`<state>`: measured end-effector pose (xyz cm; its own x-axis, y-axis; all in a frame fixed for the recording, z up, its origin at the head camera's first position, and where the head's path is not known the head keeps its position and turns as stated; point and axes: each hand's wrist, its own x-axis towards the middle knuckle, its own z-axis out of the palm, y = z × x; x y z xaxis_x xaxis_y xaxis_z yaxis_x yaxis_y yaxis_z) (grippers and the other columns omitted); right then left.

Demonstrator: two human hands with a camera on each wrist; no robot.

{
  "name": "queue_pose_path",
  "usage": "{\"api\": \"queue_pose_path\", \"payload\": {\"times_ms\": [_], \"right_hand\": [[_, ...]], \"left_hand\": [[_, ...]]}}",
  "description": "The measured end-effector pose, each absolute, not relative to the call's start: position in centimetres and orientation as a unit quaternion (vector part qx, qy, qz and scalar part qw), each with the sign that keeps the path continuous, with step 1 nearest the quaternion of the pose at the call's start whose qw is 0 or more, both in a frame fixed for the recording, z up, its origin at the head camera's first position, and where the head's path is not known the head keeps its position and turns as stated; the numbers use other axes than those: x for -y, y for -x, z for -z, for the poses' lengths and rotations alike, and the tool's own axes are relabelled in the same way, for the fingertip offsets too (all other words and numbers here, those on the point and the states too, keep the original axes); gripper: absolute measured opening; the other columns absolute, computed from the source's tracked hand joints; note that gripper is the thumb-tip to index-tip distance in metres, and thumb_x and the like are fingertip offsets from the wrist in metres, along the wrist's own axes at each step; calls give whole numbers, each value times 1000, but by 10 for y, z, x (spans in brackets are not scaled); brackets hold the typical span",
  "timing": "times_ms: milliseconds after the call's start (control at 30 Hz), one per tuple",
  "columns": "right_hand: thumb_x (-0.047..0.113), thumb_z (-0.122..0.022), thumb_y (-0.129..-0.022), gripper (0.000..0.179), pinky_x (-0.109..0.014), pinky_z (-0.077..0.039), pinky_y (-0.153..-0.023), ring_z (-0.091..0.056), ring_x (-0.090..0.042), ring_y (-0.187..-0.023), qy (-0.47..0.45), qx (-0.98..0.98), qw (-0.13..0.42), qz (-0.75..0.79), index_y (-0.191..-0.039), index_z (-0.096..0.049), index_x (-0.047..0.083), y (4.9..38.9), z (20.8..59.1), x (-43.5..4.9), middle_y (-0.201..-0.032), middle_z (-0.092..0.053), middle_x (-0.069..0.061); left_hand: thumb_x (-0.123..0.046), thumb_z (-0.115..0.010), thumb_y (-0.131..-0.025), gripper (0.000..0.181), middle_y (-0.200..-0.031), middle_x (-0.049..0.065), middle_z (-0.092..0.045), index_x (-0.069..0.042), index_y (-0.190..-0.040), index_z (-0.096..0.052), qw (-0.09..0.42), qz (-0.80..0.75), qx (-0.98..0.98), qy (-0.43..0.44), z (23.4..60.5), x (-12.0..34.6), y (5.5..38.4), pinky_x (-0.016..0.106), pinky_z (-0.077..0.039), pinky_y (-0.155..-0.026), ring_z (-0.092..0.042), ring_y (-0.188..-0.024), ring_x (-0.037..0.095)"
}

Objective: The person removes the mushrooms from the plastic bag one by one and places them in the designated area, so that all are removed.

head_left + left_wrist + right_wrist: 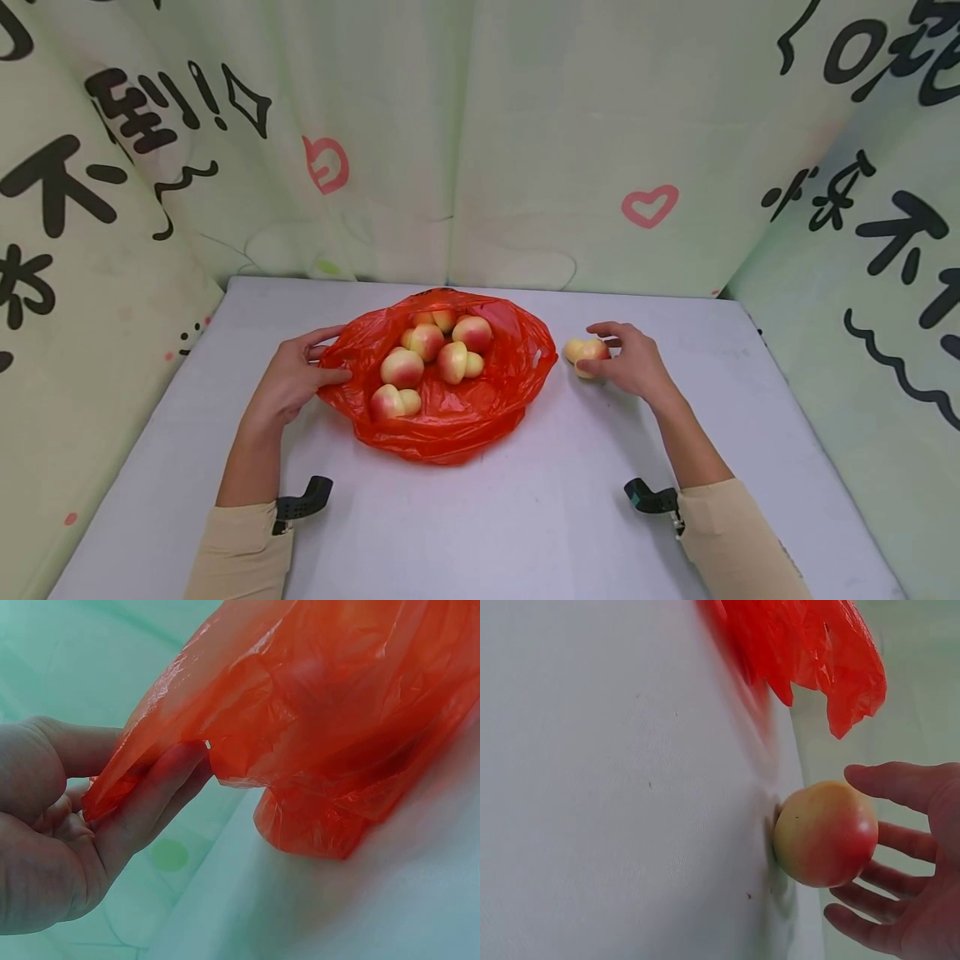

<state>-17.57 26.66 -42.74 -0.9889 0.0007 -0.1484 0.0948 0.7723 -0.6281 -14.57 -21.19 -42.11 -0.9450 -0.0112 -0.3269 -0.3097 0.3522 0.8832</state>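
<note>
A red plastic bag [450, 442] lies wide open on the table, with several yellow-and-red peaches [402, 368] inside it. At the bag's left side, my left hand [296, 375] holds the rim, its thin plastic between thumb and fingers [161, 787]. Right of the bag, a single peach [825, 834] rests on the tabletop. My right hand [630, 360] is around that peach's right side with fingers spread; in the right wrist view the thumb [889, 782] stands slightly off the fruit. Whether the fingertips behind it touch is hard to see.
The white table [555, 533] reaches back to a pale green curtain [525, 167] with black lettering and pink hearts, which also runs along both sides. Black wrist mounts [303, 500] sit at both sleeves.
</note>
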Motion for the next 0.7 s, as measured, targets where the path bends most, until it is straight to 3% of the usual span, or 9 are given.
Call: {"api": "queue_pose_path", "payload": {"times_ms": [167,400,700], "right_hand": [[28,-79,-91,63,-59,-56,-100,-50,-46,-136,-21,-938,39,345,-146,-56,8,174,424,-265,-149,-52,-23],[24,-79,-92,55,-59,-49,-110,-54,-43,-132,2,-929,-28,368,-141,-60,6,172,416,-261,-143,-59,-21],[21,-78,-94,46,-57,-52,-108,-60,-37,-126,24,-908,-81,411,-135,-64,7,170,406,-252,-137,-64,-15]], "left_hand": [[-8,-77,-92,77,-152,22,-51,-19,-160,-42,133,-557,-813,103,419,211,145,39,-63,-91,-58,-132,39],[-9,-77,-92,78,-153,21,-51,-20,-160,-43,133,-557,-813,105,419,210,146,40,-63,-91,-57,-132,38],[-8,-77,-92,78,-153,22,-51,-19,-160,-42,132,-561,-811,99,420,212,145,39,-62,-91,-58,-132,39]]}}
